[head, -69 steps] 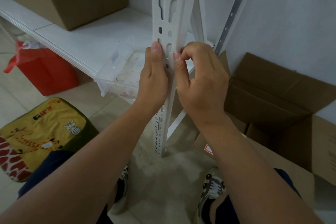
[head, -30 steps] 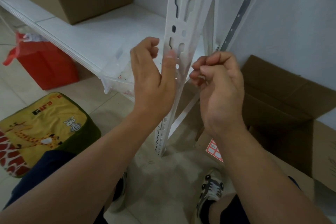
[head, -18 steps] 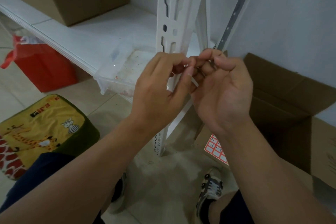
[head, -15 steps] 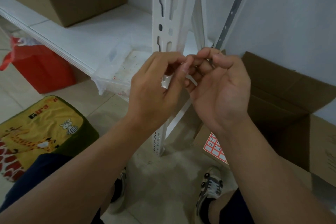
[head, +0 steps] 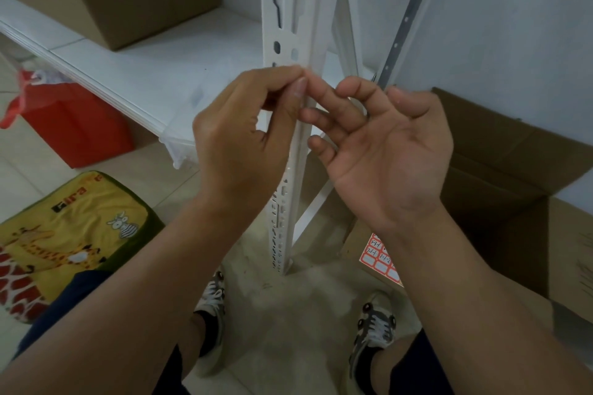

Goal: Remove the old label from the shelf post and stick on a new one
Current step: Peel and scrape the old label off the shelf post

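Left hand (head: pixel 244 141) in front of white shelf post (head: pixel 288 9), thumb and forefinger pinched together at tips; likely tiny label scrap between them, too small to confirm. Right hand (head: pixel 382 151) palm up just beside it, fingers (head: pixel 324 96) loosely spread, holding nothing, tips touching left fingertips. Step, as judged: old label off post, residue being picked from fingers. Next: discard scrap, reach down to red-bordered label sheet (head: pixel 382 258) on cardboard box (head: pixel 500 170) near right wrist, peel fresh label.
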Demonstrator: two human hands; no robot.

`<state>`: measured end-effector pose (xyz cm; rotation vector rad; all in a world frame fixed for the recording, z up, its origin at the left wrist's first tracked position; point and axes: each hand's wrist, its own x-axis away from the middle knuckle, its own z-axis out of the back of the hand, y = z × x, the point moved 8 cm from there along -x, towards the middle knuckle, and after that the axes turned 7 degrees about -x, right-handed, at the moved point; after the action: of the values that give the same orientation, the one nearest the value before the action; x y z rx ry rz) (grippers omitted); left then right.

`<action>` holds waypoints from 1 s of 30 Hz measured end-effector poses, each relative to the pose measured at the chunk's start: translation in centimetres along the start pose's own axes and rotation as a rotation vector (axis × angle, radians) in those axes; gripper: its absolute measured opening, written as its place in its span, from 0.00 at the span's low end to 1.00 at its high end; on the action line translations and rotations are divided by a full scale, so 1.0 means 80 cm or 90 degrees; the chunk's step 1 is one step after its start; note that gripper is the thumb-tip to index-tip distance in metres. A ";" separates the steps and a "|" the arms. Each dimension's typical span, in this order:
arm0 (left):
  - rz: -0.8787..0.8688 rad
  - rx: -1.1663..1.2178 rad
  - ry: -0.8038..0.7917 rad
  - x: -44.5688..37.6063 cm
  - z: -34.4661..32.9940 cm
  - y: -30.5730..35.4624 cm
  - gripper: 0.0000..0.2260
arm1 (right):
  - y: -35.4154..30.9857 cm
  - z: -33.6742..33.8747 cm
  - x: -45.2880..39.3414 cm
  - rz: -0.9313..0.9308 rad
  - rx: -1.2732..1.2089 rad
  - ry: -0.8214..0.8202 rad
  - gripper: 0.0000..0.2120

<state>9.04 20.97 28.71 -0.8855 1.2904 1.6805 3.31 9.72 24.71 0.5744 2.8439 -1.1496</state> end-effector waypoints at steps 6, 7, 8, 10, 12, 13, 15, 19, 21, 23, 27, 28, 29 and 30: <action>0.136 0.098 -0.008 0.003 0.000 -0.012 0.02 | 0.004 -0.007 -0.003 -0.002 -0.009 -0.041 0.17; 0.165 0.112 -0.013 0.004 -0.002 -0.017 0.02 | 0.005 -0.007 -0.003 -0.004 -0.009 -0.045 0.17; 0.186 0.123 -0.020 0.005 -0.004 -0.019 0.03 | 0.006 -0.008 -0.003 -0.007 -0.010 -0.049 0.17; 0.218 0.147 -0.034 0.005 -0.009 -0.024 0.07 | 0.008 -0.010 -0.003 -0.011 -0.012 -0.056 0.17; 0.251 0.171 -0.038 0.005 -0.011 -0.030 0.09 | 0.008 -0.010 -0.004 -0.012 -0.013 -0.059 0.17; 0.274 0.194 -0.039 0.005 -0.012 -0.035 0.10 | 0.008 -0.009 -0.004 -0.011 -0.014 -0.056 0.17; 0.340 0.245 -0.042 0.005 -0.013 -0.050 0.12 | 0.005 -0.005 -0.004 -0.008 -0.025 -0.047 0.18; 0.519 0.269 -0.060 0.012 -0.012 -0.095 0.21 | 0.000 0.008 -0.006 0.017 -0.051 0.008 0.17; 0.557 0.260 -0.109 0.015 -0.013 -0.113 0.25 | -0.003 0.017 -0.007 0.036 -0.052 0.059 0.16; 0.544 0.182 -0.157 0.011 -0.011 -0.130 0.25 | -0.004 0.026 -0.009 0.049 -0.038 0.123 0.13; 0.514 -0.052 -0.276 0.015 -0.023 -0.173 0.25 | -0.002 0.051 -0.013 0.066 0.062 0.270 0.06; 0.510 -0.090 -0.309 0.019 -0.029 -0.182 0.23 | -0.003 0.057 -0.013 0.074 0.102 0.301 0.08; 0.505 -0.123 -0.342 0.022 -0.035 -0.189 0.21 | -0.004 0.062 -0.013 0.085 0.149 0.328 0.11; 0.495 -0.155 -0.373 0.024 -0.041 -0.193 0.20 | -0.008 0.064 -0.012 0.103 0.213 0.350 0.11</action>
<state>22.41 20.30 20.15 0.0624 1.0738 2.4888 3.37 5.51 21.52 1.2965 2.9409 -1.6673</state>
